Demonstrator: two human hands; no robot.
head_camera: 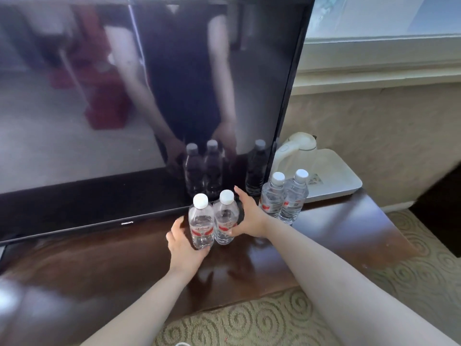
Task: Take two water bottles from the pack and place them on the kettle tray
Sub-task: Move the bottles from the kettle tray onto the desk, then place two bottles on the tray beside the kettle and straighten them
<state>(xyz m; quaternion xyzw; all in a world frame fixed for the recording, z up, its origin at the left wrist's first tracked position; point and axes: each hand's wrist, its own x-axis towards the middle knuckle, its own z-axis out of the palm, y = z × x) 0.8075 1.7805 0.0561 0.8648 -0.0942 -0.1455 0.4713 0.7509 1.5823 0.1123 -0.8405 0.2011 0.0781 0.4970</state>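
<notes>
Two clear water bottles with white caps and red labels stand side by side just in front of the TV. My left hand [183, 245] wraps the left bottle [201, 222] low on its body. My right hand [245, 216] grips the right bottle [225, 217] from its right side. Two more bottles [284, 198] stand together to the right, at the front edge of the white kettle tray [341, 179]. A white kettle [293, 151] sits at the tray's back left, partly hidden by the TV's edge.
A large black TV [139, 96] fills the back of the dark wooden cabinet top [336, 228] and reflects the bottles. Patterned carpet [249, 323] lies below the cabinet's front edge. A beige wall and window ledge [374, 78] are at the right.
</notes>
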